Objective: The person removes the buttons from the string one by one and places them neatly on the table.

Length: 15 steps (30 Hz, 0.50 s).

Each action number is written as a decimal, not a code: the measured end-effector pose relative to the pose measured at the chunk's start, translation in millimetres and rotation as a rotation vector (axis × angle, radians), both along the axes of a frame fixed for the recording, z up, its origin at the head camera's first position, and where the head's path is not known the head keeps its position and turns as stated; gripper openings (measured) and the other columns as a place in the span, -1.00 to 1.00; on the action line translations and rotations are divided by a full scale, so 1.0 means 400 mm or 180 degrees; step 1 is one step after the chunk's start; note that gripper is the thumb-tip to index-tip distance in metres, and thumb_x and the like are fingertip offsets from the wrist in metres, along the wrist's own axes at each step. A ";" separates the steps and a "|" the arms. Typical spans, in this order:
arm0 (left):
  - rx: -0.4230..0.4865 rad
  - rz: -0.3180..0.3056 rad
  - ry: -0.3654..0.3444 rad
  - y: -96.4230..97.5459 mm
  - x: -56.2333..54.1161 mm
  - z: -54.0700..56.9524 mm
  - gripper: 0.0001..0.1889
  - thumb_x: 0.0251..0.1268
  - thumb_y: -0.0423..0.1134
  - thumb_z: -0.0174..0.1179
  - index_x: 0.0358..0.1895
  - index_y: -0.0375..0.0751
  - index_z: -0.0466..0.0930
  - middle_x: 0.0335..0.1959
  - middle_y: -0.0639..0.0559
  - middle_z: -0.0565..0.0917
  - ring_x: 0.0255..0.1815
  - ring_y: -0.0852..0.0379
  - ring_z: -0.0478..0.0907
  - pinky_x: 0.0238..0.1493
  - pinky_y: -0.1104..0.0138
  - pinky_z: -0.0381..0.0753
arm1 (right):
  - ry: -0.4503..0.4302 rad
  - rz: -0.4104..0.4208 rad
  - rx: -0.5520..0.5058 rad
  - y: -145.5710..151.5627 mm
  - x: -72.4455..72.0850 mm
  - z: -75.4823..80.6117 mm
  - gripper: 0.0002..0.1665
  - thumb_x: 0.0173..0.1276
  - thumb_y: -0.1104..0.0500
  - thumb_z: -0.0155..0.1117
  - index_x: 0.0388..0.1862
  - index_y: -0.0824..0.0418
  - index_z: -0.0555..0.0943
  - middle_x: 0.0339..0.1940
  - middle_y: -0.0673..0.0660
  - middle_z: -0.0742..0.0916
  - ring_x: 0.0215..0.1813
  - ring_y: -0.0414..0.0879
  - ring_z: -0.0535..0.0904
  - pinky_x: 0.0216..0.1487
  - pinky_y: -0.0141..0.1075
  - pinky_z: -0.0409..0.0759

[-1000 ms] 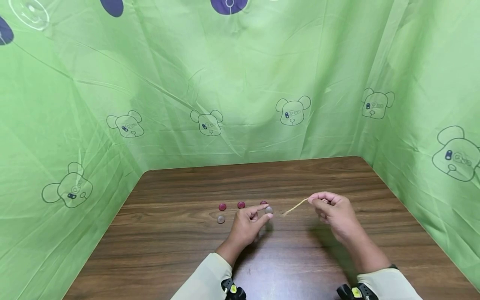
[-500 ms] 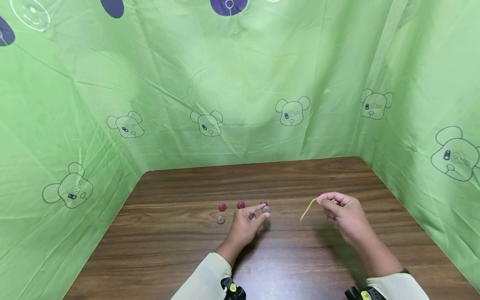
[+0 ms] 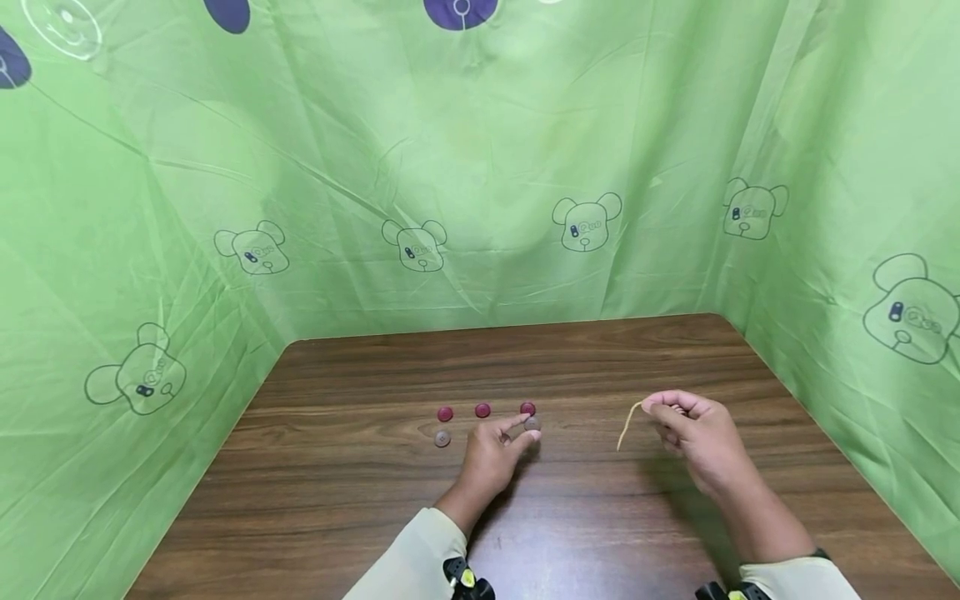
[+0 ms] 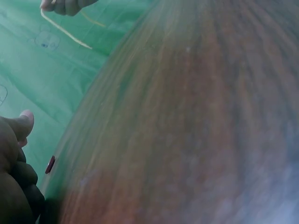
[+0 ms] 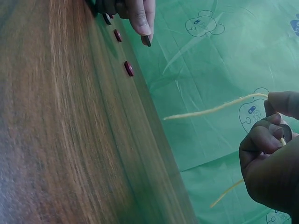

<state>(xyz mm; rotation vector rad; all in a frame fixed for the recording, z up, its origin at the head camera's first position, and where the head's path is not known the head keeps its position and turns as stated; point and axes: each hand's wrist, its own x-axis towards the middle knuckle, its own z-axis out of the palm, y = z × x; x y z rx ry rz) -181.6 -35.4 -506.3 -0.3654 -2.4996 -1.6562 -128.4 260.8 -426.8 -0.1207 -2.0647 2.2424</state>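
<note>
My left hand [image 3: 491, 457] pinches a grey-brown button [image 3: 532, 423] between thumb and index finger. In the right wrist view this button [image 5: 148, 41] appears edge-on, over the table. My right hand [image 3: 693, 433] pinches a yellow string [image 3: 627, 427] near one end, well to the right of the button. That end droops free from the fingertips in the head view. Another length of string [image 5: 226, 192] emerges below the curled fingers in the right wrist view; the part between is hidden in the hand. In the left wrist view, my left hand [image 4: 16, 163] shows at the left edge.
Three red buttons, at left [image 3: 445, 414], middle [image 3: 482, 410] and right [image 3: 528, 408], lie in a row on the brown wooden table [image 3: 360, 500]. Another grey-brown button [image 3: 442, 438] lies before the left red one. A green curtain [image 3: 495, 150] hangs around the table's back and sides.
My right hand has drawn the string's end rightward, away from the held button, and the end now hangs steeper. My left hand has shifted the button slightly left, uncovering more of the right red button.
</note>
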 end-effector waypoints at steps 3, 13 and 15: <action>-0.0017 0.0053 0.0013 0.003 0.000 -0.005 -0.65 0.33 -0.20 0.57 0.13 -0.21 0.86 -0.79 0.29 0.24 -0.74 0.47 0.10 -0.67 0.50 0.11 | -0.0030 0.0003 -0.0003 0.001 0.000 -0.003 -0.79 0.58 0.29 0.36 -0.28 0.09 0.82 -0.57 -0.10 0.57 -0.52 -0.29 0.41 -0.54 -0.43 0.37; -0.0122 0.0184 0.0018 0.009 -0.002 -0.007 -0.65 0.28 -0.20 0.59 0.10 -0.22 0.87 -0.67 0.18 0.59 -0.61 0.39 0.31 -0.47 0.50 0.44 | -0.0026 0.0027 -0.0063 -0.001 0.002 -0.015 -0.81 0.58 0.30 0.36 -0.25 0.14 0.82 -0.56 -0.10 0.56 -0.51 -0.28 0.41 -0.55 -0.43 0.34; -0.0189 0.0225 0.0045 0.009 -0.002 -0.007 -0.65 0.27 -0.19 0.60 0.09 -0.20 0.88 -0.43 0.06 0.82 -0.49 0.37 0.43 -0.29 0.46 0.61 | -0.0006 0.0031 -0.0079 -0.002 0.002 -0.018 -0.80 0.58 0.31 0.36 -0.26 0.12 0.82 -0.56 -0.10 0.56 -0.51 -0.28 0.40 -0.55 -0.42 0.32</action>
